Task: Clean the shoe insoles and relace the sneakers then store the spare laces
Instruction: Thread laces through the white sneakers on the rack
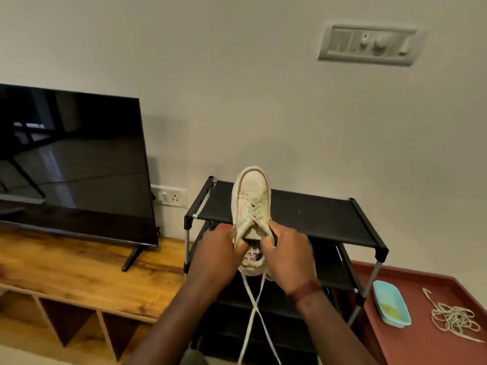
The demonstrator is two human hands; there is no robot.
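Observation:
A cream sneaker [251, 196] is held up in front of a black shoe rack [316, 217], toe pointing away from me. Its white lace [254, 312] runs through the eyelets, and the two loose ends hang down and cross below the shoe. My left hand [218, 251] pinches the lace at the shoe's left side near the top eyelets. My right hand [287, 255] pinches the lace on the right side. A tangled pile of spare laces [452, 317] lies on the reddish-brown surface at the lower right.
A light blue tray [391, 302] with something yellowish inside sits on the reddish-brown surface [421, 346] beside the rack. A black TV [73, 164] stands on a wooden cabinet [79, 272] at the left. Switch panels are on the wall.

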